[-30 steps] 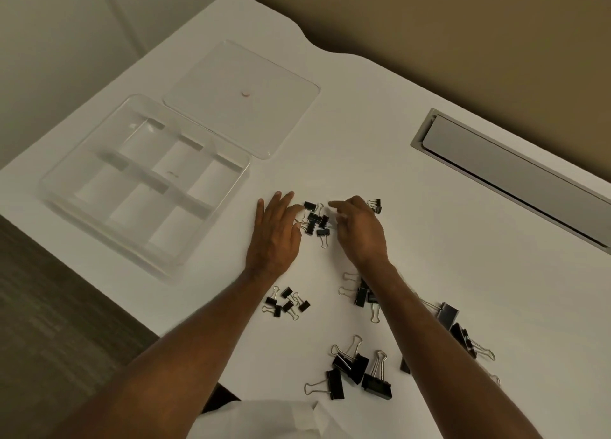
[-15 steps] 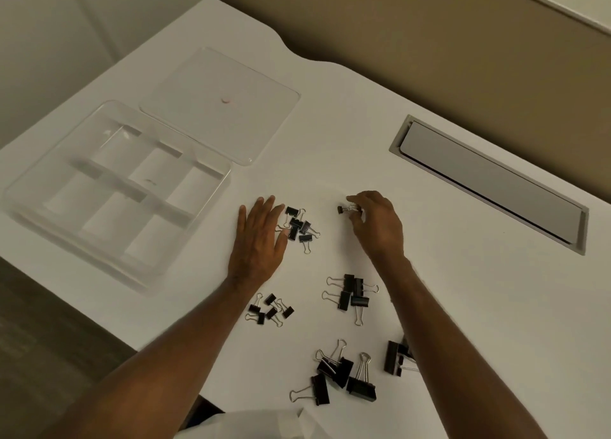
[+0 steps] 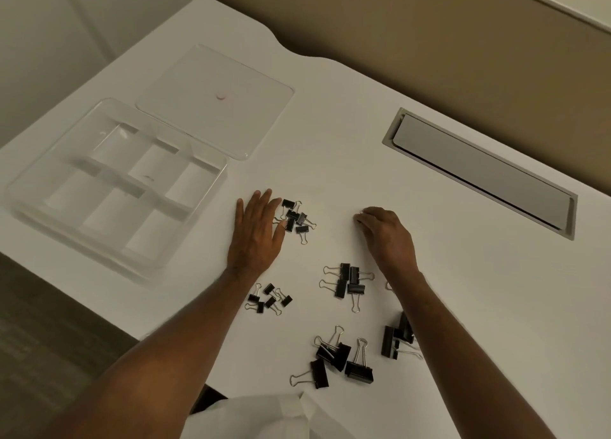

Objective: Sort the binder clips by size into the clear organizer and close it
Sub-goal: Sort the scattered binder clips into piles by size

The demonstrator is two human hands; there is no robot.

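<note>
1. The right hand is pulling away to the right from the small cluster of clips, where half a second ago it was pinching a single clip; its fingers are curling under now, and I cannot tell whether a clip is still in them
2. The left hand is staying flat and open on the tabletop, its fingertips touching that cluster as if fencing it in
3. The clips are sitting in groups by size: the tiniest group near the left wrist, a medium group just below the right wrist, a large group nearest the body, and more large clips partly hidden by the right forearm
4. This is suggesting that pre-sorting is nearly finished while loading is not yet begun: the clear organizer is lying empty at the left, its lid flat just behind it
5. The organizer's near corner is sitting close to the tabletop edge, so transfers need care; open room is lying between the clips and the grommet cover
</note>
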